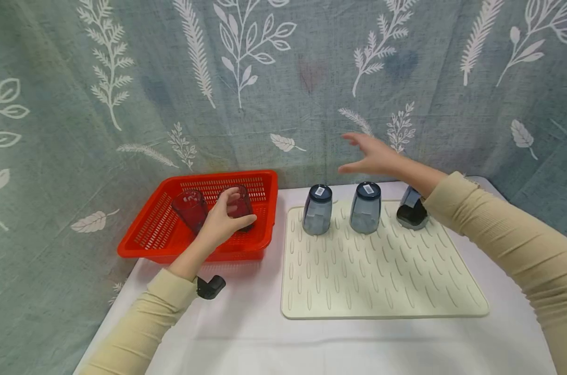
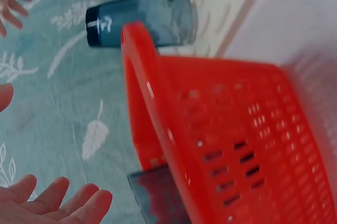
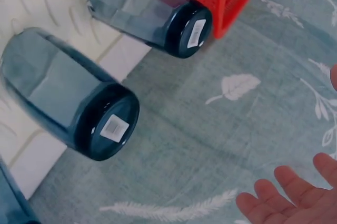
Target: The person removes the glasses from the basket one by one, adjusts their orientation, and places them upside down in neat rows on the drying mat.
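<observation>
My left hand point(image 1: 219, 219) hovers over the red plastic basket point(image 1: 272, 208), its fingers loosely curved and its thumb apart. Near its fingers a dark glass tumbler point(image 1: 242, 200) leans inside; the left wrist view shows a gap between fingers and tumbler. Another tumbler point(image 1: 188, 207) lies tilted farther left in the basket. Raised above the back of the mat, my right hand point(image 1: 374, 154) has spread fingers and holds nothing. Below it, blue-grey tumblers stand upside down: one at left point(image 1: 317, 213), one in the middle point(image 1: 365, 211), and one at right point(image 1: 410, 196), partly hidden by the right wrist's camera.
A cream ribbed drying mat point(image 1: 381, 281) lies on the white-covered table point(image 1: 246, 333), right of the basket. A grey-green leaf-patterned curtain point(image 1: 311, 120) hangs close behind the table. A black wrist camera point(image 1: 211, 287) juts out beside the left wrist.
</observation>
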A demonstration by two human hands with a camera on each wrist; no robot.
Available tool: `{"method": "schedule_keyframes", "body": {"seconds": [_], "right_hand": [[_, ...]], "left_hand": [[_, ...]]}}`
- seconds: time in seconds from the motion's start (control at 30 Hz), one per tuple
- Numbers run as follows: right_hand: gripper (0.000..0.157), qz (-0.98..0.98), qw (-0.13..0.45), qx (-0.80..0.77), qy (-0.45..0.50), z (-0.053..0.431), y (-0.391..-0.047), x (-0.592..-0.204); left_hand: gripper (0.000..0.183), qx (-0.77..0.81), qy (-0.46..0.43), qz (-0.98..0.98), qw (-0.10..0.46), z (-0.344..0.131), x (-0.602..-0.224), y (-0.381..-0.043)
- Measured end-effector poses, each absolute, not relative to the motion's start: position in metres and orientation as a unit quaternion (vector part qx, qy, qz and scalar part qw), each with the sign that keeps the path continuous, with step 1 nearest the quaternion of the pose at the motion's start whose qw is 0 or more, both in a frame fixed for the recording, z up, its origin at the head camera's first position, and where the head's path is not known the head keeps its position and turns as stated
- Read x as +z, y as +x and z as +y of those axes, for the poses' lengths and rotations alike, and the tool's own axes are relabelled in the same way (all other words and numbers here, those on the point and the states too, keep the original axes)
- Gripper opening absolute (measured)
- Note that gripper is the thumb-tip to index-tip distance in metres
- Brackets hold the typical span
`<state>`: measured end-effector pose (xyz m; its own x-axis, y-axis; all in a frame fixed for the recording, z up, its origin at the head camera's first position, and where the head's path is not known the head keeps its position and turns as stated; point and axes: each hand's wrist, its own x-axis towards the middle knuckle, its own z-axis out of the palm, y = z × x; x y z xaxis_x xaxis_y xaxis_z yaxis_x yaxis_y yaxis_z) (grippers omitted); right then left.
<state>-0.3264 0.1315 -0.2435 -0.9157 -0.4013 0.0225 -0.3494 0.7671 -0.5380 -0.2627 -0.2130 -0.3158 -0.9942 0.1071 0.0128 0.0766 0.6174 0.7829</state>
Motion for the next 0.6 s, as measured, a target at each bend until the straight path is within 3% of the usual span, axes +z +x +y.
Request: {"method": "schedule_keyframes", "body": {"seconds": [0.6], "right_hand": [[0.078,0.925,0.013,-0.309,-0.222,0.165,-0.290,-0.248]], "left_hand": [[0.084,0.420,0.016,0.907,0.017,-0.239,-0.303,-0.286]]}}
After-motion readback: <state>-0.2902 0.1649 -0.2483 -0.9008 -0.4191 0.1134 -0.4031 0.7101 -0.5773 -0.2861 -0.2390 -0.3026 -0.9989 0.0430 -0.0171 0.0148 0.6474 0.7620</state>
